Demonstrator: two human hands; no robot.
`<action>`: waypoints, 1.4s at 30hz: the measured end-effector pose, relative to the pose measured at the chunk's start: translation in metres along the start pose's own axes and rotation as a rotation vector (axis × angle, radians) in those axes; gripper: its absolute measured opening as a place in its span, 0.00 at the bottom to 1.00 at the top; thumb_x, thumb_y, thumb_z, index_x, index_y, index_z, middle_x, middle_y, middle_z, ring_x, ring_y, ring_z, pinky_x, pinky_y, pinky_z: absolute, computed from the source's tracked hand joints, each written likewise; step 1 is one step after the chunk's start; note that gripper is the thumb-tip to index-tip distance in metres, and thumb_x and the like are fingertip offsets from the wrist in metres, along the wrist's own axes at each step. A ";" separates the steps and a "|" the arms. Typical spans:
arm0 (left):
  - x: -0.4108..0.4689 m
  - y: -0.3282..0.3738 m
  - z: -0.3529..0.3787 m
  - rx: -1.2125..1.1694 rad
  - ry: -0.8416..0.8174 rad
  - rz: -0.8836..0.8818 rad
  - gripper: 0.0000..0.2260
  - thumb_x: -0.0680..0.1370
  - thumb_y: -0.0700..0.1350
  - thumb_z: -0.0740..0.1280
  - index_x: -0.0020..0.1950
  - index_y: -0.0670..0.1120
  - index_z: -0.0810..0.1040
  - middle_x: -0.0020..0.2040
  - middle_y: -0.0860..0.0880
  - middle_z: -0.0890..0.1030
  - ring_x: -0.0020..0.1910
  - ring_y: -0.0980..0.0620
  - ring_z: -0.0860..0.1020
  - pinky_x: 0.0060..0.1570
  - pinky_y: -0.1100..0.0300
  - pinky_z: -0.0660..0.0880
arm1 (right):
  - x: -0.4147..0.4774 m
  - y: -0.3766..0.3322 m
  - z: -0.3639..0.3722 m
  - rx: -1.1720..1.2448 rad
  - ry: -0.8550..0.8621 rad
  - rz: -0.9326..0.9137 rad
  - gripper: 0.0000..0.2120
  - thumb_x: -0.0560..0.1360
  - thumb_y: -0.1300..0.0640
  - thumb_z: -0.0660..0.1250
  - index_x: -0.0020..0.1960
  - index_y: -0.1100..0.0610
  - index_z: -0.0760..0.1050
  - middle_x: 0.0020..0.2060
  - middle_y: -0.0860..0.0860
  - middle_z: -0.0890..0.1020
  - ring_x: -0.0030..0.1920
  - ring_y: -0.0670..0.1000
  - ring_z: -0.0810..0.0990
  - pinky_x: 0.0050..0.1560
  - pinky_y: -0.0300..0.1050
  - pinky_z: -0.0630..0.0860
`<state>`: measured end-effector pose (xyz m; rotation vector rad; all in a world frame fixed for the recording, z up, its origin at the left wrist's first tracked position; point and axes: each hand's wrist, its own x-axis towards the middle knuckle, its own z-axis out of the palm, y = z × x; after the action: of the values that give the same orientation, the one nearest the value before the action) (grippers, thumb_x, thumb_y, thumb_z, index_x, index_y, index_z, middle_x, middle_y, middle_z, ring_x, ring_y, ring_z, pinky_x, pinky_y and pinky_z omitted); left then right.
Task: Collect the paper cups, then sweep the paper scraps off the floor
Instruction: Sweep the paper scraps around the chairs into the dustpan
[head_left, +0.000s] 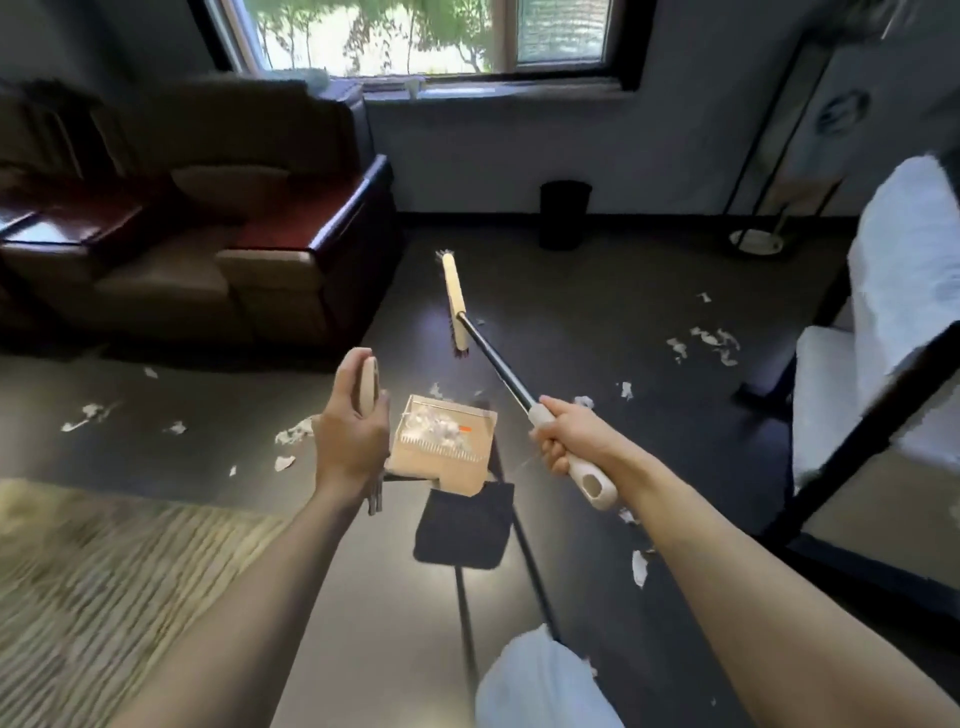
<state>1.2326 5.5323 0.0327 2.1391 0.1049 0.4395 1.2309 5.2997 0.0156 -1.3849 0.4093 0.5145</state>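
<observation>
My right hand (563, 434) grips the cream handle of a broom (457, 306), whose beige head lies out ahead above the dark floor. My left hand (353, 426) grips the beige handle top of a dustpan (441, 452), which hangs below it and holds a heap of white paper scraps. More white paper scraps (709, 340) lie scattered on the floor at the right, others (85, 415) at the left, and some (639, 566) close to my feet. No paper cup shows on the floor.
A brown armchair (208, 249) stands at the left. A black bin (565, 213) sits against the far wall under the window. A white-covered chair with a black frame (883, 332) is at the right. A striped rug (104, 582) covers the floor at lower left.
</observation>
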 end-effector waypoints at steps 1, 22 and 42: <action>0.032 -0.006 0.013 -0.007 -0.015 0.001 0.20 0.80 0.43 0.65 0.71 0.54 0.67 0.53 0.51 0.76 0.46 0.47 0.78 0.45 0.52 0.79 | 0.025 -0.016 -0.001 0.014 0.032 0.004 0.30 0.77 0.72 0.53 0.75 0.50 0.59 0.31 0.52 0.69 0.18 0.41 0.65 0.17 0.32 0.63; 0.693 -0.036 0.296 -0.184 -0.188 0.166 0.21 0.77 0.41 0.67 0.63 0.64 0.70 0.51 0.51 0.80 0.40 0.46 0.80 0.49 0.47 0.79 | 0.556 -0.383 -0.079 0.241 0.332 -0.065 0.34 0.77 0.71 0.58 0.78 0.48 0.54 0.22 0.49 0.73 0.19 0.42 0.66 0.17 0.33 0.64; 1.129 0.044 0.602 -0.174 -0.409 0.400 0.21 0.80 0.40 0.63 0.69 0.60 0.68 0.58 0.54 0.78 0.51 0.57 0.81 0.48 0.65 0.75 | 0.859 -0.644 -0.249 0.426 0.539 -0.113 0.34 0.77 0.70 0.59 0.78 0.49 0.53 0.23 0.49 0.71 0.21 0.42 0.67 0.17 0.33 0.64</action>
<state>2.4920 5.3041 0.0653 2.0313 -0.5793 0.2181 2.3095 5.0734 0.0251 -1.1067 0.8201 -0.0548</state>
